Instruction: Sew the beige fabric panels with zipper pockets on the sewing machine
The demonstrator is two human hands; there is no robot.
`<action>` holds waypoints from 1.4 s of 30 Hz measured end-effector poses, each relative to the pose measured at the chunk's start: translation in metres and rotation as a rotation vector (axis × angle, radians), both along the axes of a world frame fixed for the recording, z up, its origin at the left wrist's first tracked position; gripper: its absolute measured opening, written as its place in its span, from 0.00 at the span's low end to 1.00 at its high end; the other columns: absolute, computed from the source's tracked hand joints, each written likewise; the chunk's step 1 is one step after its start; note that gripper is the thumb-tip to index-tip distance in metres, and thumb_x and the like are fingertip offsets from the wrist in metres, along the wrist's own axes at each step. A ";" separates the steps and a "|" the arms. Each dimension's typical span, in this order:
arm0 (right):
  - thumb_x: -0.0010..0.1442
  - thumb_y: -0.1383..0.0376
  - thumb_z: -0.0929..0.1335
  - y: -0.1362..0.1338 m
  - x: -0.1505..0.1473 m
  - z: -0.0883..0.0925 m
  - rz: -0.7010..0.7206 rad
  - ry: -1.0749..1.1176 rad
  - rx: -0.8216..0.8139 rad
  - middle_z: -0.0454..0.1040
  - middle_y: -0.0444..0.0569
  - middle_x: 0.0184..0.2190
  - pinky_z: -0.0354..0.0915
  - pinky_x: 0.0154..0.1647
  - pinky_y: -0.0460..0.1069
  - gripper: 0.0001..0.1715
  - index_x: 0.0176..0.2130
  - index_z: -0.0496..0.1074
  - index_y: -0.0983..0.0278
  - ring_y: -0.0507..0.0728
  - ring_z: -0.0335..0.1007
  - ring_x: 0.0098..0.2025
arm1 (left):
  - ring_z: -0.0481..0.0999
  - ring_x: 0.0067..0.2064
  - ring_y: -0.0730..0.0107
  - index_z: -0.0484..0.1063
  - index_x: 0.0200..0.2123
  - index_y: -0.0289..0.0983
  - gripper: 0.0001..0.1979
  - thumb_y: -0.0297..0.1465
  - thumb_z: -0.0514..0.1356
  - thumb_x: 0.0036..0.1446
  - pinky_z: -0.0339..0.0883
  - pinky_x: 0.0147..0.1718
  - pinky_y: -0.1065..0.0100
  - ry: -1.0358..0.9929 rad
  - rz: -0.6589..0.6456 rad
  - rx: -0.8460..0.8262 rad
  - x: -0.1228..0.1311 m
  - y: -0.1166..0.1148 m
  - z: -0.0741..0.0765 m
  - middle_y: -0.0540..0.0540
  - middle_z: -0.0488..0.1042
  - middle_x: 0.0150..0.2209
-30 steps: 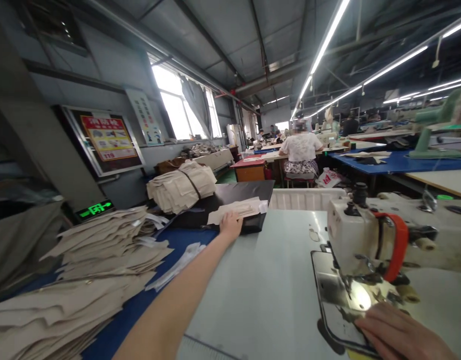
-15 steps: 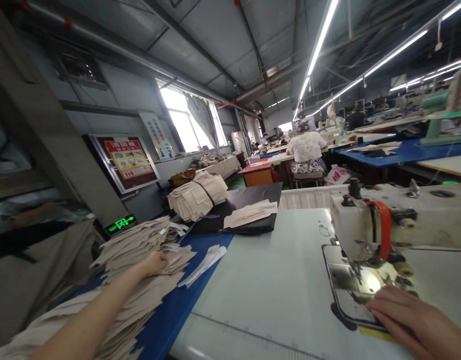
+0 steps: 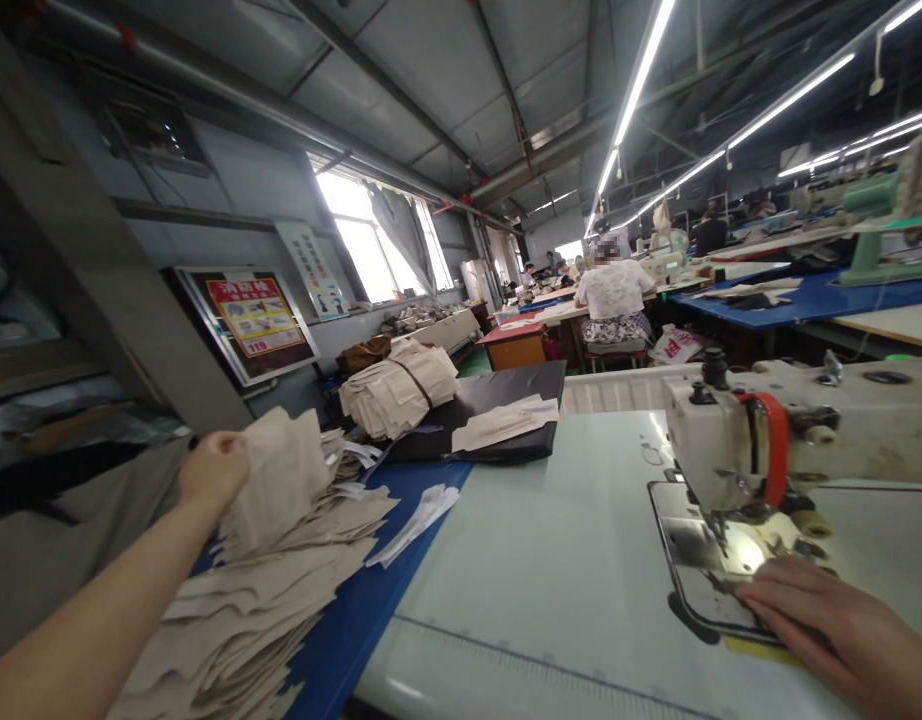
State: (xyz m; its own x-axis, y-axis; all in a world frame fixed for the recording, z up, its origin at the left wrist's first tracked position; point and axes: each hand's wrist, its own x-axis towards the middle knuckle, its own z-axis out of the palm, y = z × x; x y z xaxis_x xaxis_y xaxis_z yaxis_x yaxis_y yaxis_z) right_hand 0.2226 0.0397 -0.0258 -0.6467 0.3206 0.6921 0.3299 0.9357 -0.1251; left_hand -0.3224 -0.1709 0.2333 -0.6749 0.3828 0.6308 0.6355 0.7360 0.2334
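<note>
Item: our left hand (image 3: pixel 213 475), at 9 o'clock, gripping beige fabric pieces (image 3: pixel 275 482) lifted from a cut stack (image 3: pixel 236 630); right hand (image 3: pixel 828 620), at 4 o'clock, lying open beside the sewing machine (image 3: pixel 720 440) plate. Risk: a hard tug could slide the stack off the table (image 3: pixel 536 560).
</note>
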 end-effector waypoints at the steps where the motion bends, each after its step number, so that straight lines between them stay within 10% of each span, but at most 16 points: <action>1: 0.69 0.58 0.63 0.001 0.000 -0.001 0.001 -0.005 -0.008 0.82 0.47 0.36 0.76 0.35 0.48 0.15 0.40 0.79 0.54 0.58 0.80 0.37 | 0.76 0.45 0.61 0.71 0.49 0.32 0.13 0.33 0.55 0.68 0.72 0.44 0.60 0.001 0.067 0.038 0.002 -0.003 0.013 0.45 0.75 0.45; 6: 0.70 0.61 0.62 -0.002 -0.001 0.002 0.010 -0.075 -0.135 0.80 0.50 0.37 0.73 0.37 0.50 0.15 0.40 0.78 0.57 0.58 0.78 0.38 | 0.71 0.49 0.70 0.70 0.53 0.32 0.18 0.33 0.50 0.65 0.61 0.50 0.71 0.089 0.094 0.160 0.055 0.006 0.065 0.54 0.75 0.44; 9: 0.70 0.65 0.60 -0.006 -0.002 0.011 0.016 -0.109 -0.235 0.77 0.49 0.33 0.70 0.38 0.50 0.17 0.36 0.77 0.59 0.57 0.76 0.36 | 0.72 0.48 0.71 0.73 0.51 0.33 0.19 0.35 0.49 0.65 0.59 0.49 0.73 0.237 -0.150 0.122 0.120 0.029 0.060 0.55 0.76 0.45; 12: 0.71 0.66 0.59 -0.009 -0.004 0.018 0.017 -0.115 -0.222 0.76 0.50 0.31 0.68 0.38 0.50 0.19 0.34 0.75 0.62 0.57 0.73 0.36 | 0.76 0.41 0.69 0.74 0.46 0.36 0.15 0.34 0.50 0.65 0.62 0.42 0.74 0.172 -0.464 -0.117 0.192 0.061 0.006 0.52 0.78 0.41; 18: 0.71 0.67 0.60 -0.009 -0.005 0.018 -0.045 -0.147 -0.175 0.74 0.50 0.30 0.65 0.39 0.50 0.19 0.31 0.74 0.63 0.57 0.70 0.36 | 0.80 0.37 0.63 0.74 0.37 0.39 0.11 0.28 0.52 0.65 0.65 0.35 0.69 -0.351 -0.967 -0.536 0.318 0.118 -0.162 0.45 0.81 0.34; 21: 0.70 0.67 0.61 -0.008 -0.004 0.018 -0.045 -0.147 -0.177 0.74 0.49 0.30 0.65 0.40 0.50 0.17 0.31 0.74 0.63 0.57 0.70 0.36 | 0.81 0.38 0.60 0.75 0.40 0.39 0.12 0.32 0.51 0.67 0.68 0.35 0.66 -0.423 -1.016 -0.529 0.349 0.119 -0.196 0.44 0.81 0.35; 26: 0.71 0.66 0.60 -0.009 -0.002 0.020 -0.005 -0.101 -0.215 0.76 0.51 0.33 0.66 0.41 0.51 0.17 0.37 0.76 0.64 0.58 0.71 0.38 | 0.80 0.44 0.62 0.75 0.45 0.40 0.16 0.36 0.48 0.68 0.73 0.45 0.63 -0.440 -1.236 -0.347 0.330 0.087 -0.198 0.44 0.81 0.41; 30: 0.71 0.65 0.60 -0.019 -0.006 0.029 0.062 -0.043 -0.216 0.76 0.53 0.35 0.67 0.41 0.51 0.16 0.42 0.76 0.64 0.58 0.71 0.38 | 0.78 0.53 0.62 0.76 0.50 0.39 0.18 0.36 0.49 0.68 0.70 0.55 0.61 -0.170 -1.177 -0.244 0.284 0.073 -0.210 0.43 0.79 0.51; 36: 0.67 0.68 0.61 -0.036 -0.017 0.038 0.238 -0.109 -0.160 0.79 0.54 0.40 0.67 0.53 0.55 0.15 0.46 0.75 0.66 0.59 0.72 0.44 | 0.64 0.66 0.55 0.64 0.65 0.46 0.25 0.41 0.53 0.67 0.62 0.62 0.52 0.004 -1.211 -0.588 0.255 0.094 -0.236 0.45 0.63 0.67; 42: 0.66 0.70 0.61 -0.043 -0.018 0.034 0.236 -0.248 -0.277 0.79 0.54 0.45 0.66 0.57 0.53 0.17 0.48 0.77 0.66 0.58 0.74 0.47 | 0.60 0.68 0.54 0.61 0.67 0.43 0.26 0.41 0.53 0.68 0.56 0.65 0.49 -0.113 -1.226 -0.671 0.260 0.102 -0.222 0.42 0.59 0.69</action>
